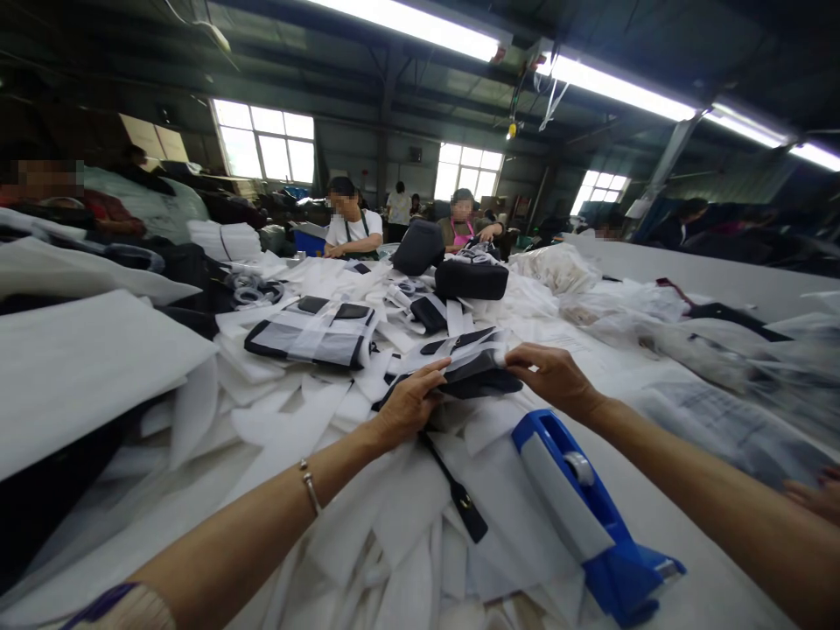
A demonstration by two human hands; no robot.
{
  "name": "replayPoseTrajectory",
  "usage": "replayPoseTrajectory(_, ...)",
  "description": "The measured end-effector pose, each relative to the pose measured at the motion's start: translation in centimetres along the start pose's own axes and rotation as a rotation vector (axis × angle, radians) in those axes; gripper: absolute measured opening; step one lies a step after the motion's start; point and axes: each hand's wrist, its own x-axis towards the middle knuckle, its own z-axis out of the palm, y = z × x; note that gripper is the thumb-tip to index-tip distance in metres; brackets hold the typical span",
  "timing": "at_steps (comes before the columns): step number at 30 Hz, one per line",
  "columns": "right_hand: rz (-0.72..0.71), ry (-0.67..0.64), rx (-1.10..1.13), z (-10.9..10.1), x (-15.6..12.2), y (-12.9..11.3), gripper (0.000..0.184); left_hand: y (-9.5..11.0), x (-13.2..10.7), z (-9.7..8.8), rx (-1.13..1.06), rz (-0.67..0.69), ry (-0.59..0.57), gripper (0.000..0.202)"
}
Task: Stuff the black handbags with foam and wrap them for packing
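A black bag [482,385], partly wrapped in thin white foam sheet [469,357], is held up over the table between both hands. My left hand [413,402] grips its near left side, thumb and fingers closed on it. At the right end, my right hand [544,372] pinches the edge of the white wrapping. A black strap with a small gold-coloured fitting [467,507] hangs down below the bag onto loose foam pieces. Just right of the strap lies a blue and grey tape dispenser [577,499], close beneath my right forearm.
Loose white foam sheets [282,420] cover much of the table. Another foam-wrapped black bag [315,332] lies to the left, with black bags [471,280] farther back. Clear plastic [709,359] is heaped at right. Co-workers [354,227] stand across the table; another person's hand [817,494] shows at the right edge.
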Motion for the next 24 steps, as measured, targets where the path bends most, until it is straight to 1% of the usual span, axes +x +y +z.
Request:
replayPoseTrajectory(2, -0.062, -0.052, -0.077, -0.1, -0.8, 0.4, 0.012, 0.0, -0.2, 0.2, 0.015, 0.004, 0.000, 0.024)
replayPoseTrajectory(4, -0.079, -0.182, -0.156, 0.0, -2.4, 0.6, 0.017, 0.0, -0.5, 0.9, 0.057, 0.023, -0.030, 0.026)
replayPoseTrajectory(6, -0.062, -0.330, -0.250, 0.5, -4.4, 0.6, 0.025, -0.1, -0.9, 1.8, 0.125, 0.057, -0.087, 0.030)
replayPoseTrajectory(7, -0.042, -0.376, -0.312, 0.9, -5.5, 0.5, 0.029, -0.1, -1.1, 2.2, 0.162, 0.070, -0.111, 0.032)
replayPoseTrajectory(8, -0.014, -0.398, -0.380, 1.2, -6.4, 0.3, 0.035, 0.0, -1.3, 2.6, 0.195, 0.076, -0.127, 0.035)
replayPoseTrajectory(10, 0.101, -0.417, -0.494, 1.6, -7.5, 0.0, 0.042, 0.1, -1.5, 2.7, 0.233, 0.081, -0.142, 0.040)
replayPoseTrajectory(11, 0.177, -0.431, -0.530, 1.5, -7.6, -0.1, 0.039, 0.2, -1.6, 2.5, 0.235, 0.092, -0.155, 0.043)
replayPoseTrajectory(12, 0.242, -0.455, -0.550, 1.1, -7.4, -0.2, 0.032, 0.3, -1.7, 2.0, 0.230, 0.109, -0.172, 0.047)
replayPoseTrajectory(13, 0.310, -0.480, -0.541, 0.6, -6.8, -0.1, 0.023, 0.4, -1.7, 1.4, 0.220, 0.119, -0.180, 0.052)
replayPoseTrajectory(14, 0.387, -0.489, -0.502, -0.1, -6.0, 0.0, 0.018, 0.3, -1.6, 0.7, 0.209, 0.101, -0.169, 0.058)
replayPoseTrajectory(15, 0.473, -0.471, -0.440, -0.9, -5.1, 0.2, 0.015, 0.2, -1.5, 0.0, 0.191, 0.022, -0.129, 0.061)
replayPoseTrajectory(16, 0.576, -0.423, -0.355, -1.5, -4.1, 0.5, 0.015, -0.1, -1.3, -0.8, 0.170, -0.115, -0.067, 0.061)
replayPoseTrajectory(17, 0.703, -0.358, -0.238, -2.0, -3.2, 0.7, 0.022, -0.6, -1.0, -1.5, 0.147, -0.287, 0.002, 0.058)
replayPoseTrajectory(18, 0.843, -0.284, -0.098, -2.2, -2.3, 0.8, 0.038, -1.2, -0.6, -2.1, 0.121, -0.466, 0.057, 0.055)
replayPoseTrajectory(19, 0.974, -0.215, 0.038, -2.1, -1.5, 0.9, 0.056, -1.9, -0.1, -2.6, 0.094, -0.624, 0.088, 0.051)
replayPoseTrajectory(20, 1.072, -0.172, 0.149, -1.7, -0.8, 0.9, 0.071, -2.6, 0.4, -2.9, 0.068, -0.743, 0.090, 0.048)
replayPoseTrajectory(21, 1.147, -0.157, 0.246, -1.0, -0.2, 0.8, 0.081, -3.3, 1.0, -3.1, 0.045, -0.818, 0.073, 0.046)
replayPoseTrajectory(22, 1.195, -0.169, 0.333, -0.2, 0.3, 0.6, 0.086, -3.8, 1.6, -3.2, 0.021, -0.859, 0.049, 0.043)
replayPoseTrajectory(23, 1.218, -0.202, 0.397, 0.8, 0.7, 0.4, 0.085, -4.3, 2.1, -3.2, -0.009, -0.890, 0.026, 0.040)
replayPoseTrajectory(24, 1.223, -0.225, 0.435, 1.7, 1.1, 0.1, 0.079, -4.6, 2.7, -3.1, -0.040, -0.909, 0.008, 0.037)
